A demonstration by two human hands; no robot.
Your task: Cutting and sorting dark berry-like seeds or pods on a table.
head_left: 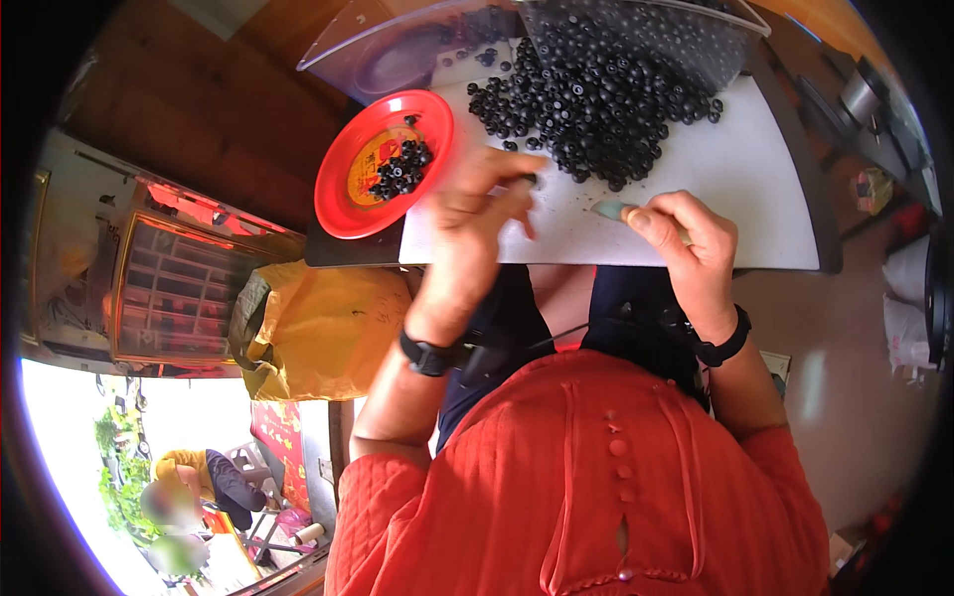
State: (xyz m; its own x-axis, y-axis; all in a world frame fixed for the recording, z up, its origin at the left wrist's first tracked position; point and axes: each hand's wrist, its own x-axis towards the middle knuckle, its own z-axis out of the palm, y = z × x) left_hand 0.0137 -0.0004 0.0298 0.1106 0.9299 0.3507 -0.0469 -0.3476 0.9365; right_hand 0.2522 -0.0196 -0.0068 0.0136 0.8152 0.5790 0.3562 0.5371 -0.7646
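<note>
My left hand (475,204), smeared by motion, is closed with a small black ring-like part (530,180) at its fingertips, over the white board (765,199). To its right, my right hand (686,230) grips a small knife-like tool (609,210) with a pale grey-green end that points left, just above the board. Dark specks lie near its tip. Beyond both hands spreads a large heap of black ring-like parts (606,109). At the left edge of the board sits a red plate (333,189) with a smaller pile of black parts (402,171).
A clear plastic bin (397,45) lies at the far side, its opening toward the heap. A yellow bag (323,328) stands left of my legs. Farther off at lower left, another person (214,482) sits bent over. Dark equipment (865,104) stands at the far right.
</note>
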